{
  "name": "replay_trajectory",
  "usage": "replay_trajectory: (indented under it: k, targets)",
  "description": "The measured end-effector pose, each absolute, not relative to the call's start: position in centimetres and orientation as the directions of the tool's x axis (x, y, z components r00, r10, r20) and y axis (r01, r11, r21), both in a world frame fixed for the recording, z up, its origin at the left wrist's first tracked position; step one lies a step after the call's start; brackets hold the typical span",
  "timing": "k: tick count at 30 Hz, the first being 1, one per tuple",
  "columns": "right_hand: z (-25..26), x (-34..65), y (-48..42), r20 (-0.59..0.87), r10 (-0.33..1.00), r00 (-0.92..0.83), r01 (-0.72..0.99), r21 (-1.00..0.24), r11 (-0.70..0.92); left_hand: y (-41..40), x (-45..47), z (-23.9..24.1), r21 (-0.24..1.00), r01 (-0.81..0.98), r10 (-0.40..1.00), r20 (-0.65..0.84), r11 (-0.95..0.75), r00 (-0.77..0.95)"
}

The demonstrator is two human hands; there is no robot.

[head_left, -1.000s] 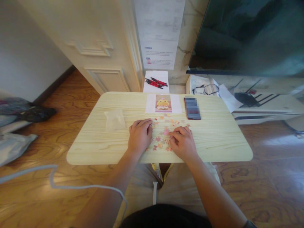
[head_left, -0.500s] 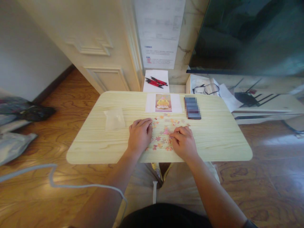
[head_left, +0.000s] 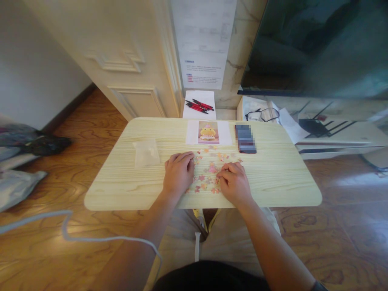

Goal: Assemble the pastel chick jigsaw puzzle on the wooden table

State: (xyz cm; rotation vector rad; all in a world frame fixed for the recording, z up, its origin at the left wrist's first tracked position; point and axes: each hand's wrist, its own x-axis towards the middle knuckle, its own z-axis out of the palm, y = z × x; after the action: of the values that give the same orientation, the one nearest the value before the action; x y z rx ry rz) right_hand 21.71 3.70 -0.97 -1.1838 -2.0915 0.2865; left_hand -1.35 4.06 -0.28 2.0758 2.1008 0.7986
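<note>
Several small pink and orange puzzle pieces (head_left: pixel 209 167) lie scattered on a light wooden table (head_left: pixel 279 178). My left hand (head_left: pixel 178 173) rests on the table at the left edge of the scatter, fingers curled together over the pieces there. My right hand (head_left: pixel 233 182) sits at the right of the scatter, thumb and fingers pinched at a piece by its fingertips. Behind the pieces lies a reference picture (head_left: pixel 208 132) of a yellow figure on white paper.
A dark phone (head_left: pixel 245 138) lies right of the picture. A clear plastic bag (head_left: pixel 146 152) lies at the table's left. Red and black pens (head_left: pixel 198 106) rest on paper behind the table. Glasses (head_left: pixel 262 114) sit on a low stand under a television. A white cable (head_left: pixel 75 234) crosses the floor.
Both hands stay almost still. The right hand's fingers have shifted slightly among the pieces.
</note>
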Motion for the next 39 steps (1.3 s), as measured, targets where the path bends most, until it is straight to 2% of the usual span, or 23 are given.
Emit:
replay_trajectory:
  k: [25,33,39]
  targets:
    - [-0.4,21.6,3.4,0.4,0.857,-0.325,0.712,-0.492,0.5,4.2,-1.4,-0.3,0.466,0.879,0.938,0.339,-0.097,-0.076]
    - [-0.2,21.9,3.2,0.485,0.844,-0.23,0.619,-0.596,0.512,3.5,-1.9,0.2,0.573,0.797,0.929,0.368,-0.192,-0.041]
    - [0.7,22.4,3.5,0.458,0.876,-0.148,0.532,-0.71,0.461,3.0,-1.9,0.4,0.552,0.796,0.942,0.328,-0.25,0.069]
